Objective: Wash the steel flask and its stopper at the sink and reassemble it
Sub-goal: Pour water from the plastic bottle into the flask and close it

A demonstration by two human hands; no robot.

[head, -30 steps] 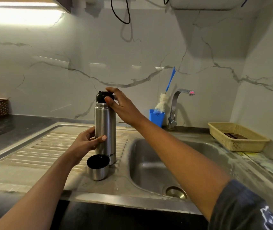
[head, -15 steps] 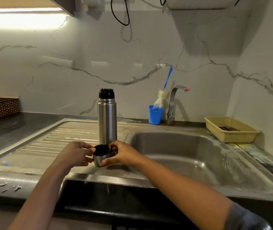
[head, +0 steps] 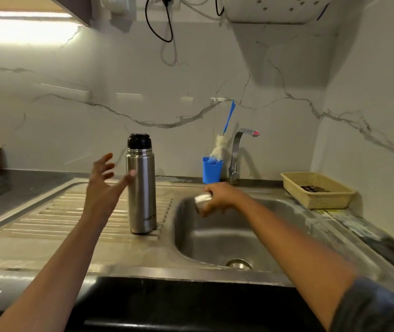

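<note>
Flask (head: 141, 188) stands upright on the ribbed draining surface (head: 59, 212), close to the edge of the sink (head: 215, 236), with its black stopper (head: 139, 141) seated in the neck. The left hand (head: 102, 185) is wide open beside it, fingers spread and holding nothing. The thumb tip lies against or just in front of the steel wall, and I cannot tell which. The right hand (head: 220, 197) is out over the basin, below the tap (head: 239, 149), with its fingers curled around the small steel cup (head: 202, 201). That hand is blurred, so the exact grip is unclear.

The main risk looks to be the flask itself. It is tall and narrow, it sits on ridges instead of a flat base, and the basin drop is right next to it. A loose or glancing touch from the open hand could tip it toward the sink before the fingers close. The cup is the second worry. Smooth steel held near running water could slip out and clatter into the basin.
</note>
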